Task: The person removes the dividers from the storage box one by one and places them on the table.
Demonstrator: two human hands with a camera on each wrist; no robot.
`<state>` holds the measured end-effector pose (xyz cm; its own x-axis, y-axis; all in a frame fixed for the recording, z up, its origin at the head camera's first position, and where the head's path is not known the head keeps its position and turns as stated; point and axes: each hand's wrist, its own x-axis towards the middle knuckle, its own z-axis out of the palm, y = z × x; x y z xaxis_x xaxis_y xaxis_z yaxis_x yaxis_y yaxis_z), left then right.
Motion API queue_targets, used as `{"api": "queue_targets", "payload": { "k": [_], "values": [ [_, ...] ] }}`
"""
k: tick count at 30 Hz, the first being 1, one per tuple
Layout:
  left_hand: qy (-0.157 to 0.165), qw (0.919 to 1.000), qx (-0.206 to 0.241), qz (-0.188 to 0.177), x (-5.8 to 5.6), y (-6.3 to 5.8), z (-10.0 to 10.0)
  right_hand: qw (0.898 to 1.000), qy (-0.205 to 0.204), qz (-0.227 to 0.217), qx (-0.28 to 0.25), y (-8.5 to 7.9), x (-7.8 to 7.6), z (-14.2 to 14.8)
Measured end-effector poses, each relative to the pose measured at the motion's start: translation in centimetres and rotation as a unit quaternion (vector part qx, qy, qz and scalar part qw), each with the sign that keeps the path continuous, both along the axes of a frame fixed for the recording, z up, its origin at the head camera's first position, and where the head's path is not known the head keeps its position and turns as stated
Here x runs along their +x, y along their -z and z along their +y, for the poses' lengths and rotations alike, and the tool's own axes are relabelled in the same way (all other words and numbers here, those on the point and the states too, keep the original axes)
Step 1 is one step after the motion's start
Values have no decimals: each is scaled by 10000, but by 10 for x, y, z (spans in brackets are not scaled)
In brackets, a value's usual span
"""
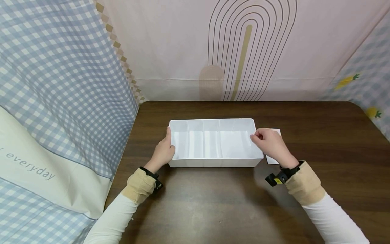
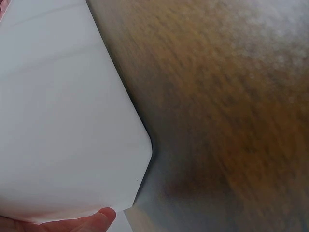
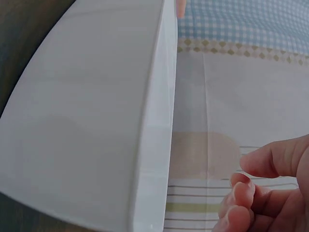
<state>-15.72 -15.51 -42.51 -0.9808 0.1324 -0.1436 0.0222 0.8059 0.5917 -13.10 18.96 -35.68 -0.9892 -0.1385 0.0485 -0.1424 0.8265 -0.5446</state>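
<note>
A white plastic bin (image 1: 213, 163), long and shallow with faint ridges across its inside, sits on the brown table. At its left end is my left hand (image 1: 162, 150), the index finger straight along the end wall and the thumb near the front corner. In the left wrist view a fingertip (image 2: 107, 212) touches the bin's wall (image 2: 72, 121). My right hand (image 1: 271, 144) is over the bin's right end with its fingers curled. The right wrist view shows the thumb close to the curled fingers (image 3: 243, 193), nothing visible between them, apart from the bin (image 3: 96, 106).
A flat white card or sheet (image 1: 272, 160) lies beside the bin's right end, partly under my right hand. The wooden table (image 1: 195, 200) ends at a printed cloth (image 1: 170, 44) behind. A blue checked cloth (image 1: 61, 67) hangs along the left side.
</note>
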Motion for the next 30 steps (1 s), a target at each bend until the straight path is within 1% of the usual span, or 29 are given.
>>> {"api": "queue_targets", "payload": {
  "k": [7, 15, 22, 30],
  "values": [
    [-25, 10000, -16, -19, 0, 0, 0, 9998, -125, -87, 84, 4, -1, -11],
    [-2, 10000, 0, -27, 1, -1, 0, 9997, -213, -68, 92, 9, -2, -22],
    [8, 10000, -15, -78, 0, -1, 0, 9987, -371, -268, 233, 13, -5, -33],
    [5, 9999, -62, -140, -1, -3, 0, 9978, -390, -431, 319, 17, -7, -43]
  ]
}}
